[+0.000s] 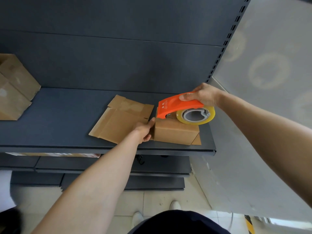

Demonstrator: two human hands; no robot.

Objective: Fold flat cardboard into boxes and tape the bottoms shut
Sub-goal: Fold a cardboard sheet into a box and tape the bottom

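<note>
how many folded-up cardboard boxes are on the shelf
3: one small brown cardboard box under the orange tape dispenser near the shelf's right end, and two larger brown boxes, upper and lower, at the left edge. More may be out of frame.

On the shelf (59, 119), bare room runs from 9 to 11 o'clock of the folded box (175, 130). Flat cardboard (118, 122) lies just beside it at 10 o'clock. Stacked boxes (15, 88) block the far 9 o'clock end, and the back panel (118, 65) closes 12 o'clock.

Dark grey metal shelving (67, 115) with slotted upright (226, 43); grey wall (270, 48) right; pale tiled floor (152, 200).
</note>
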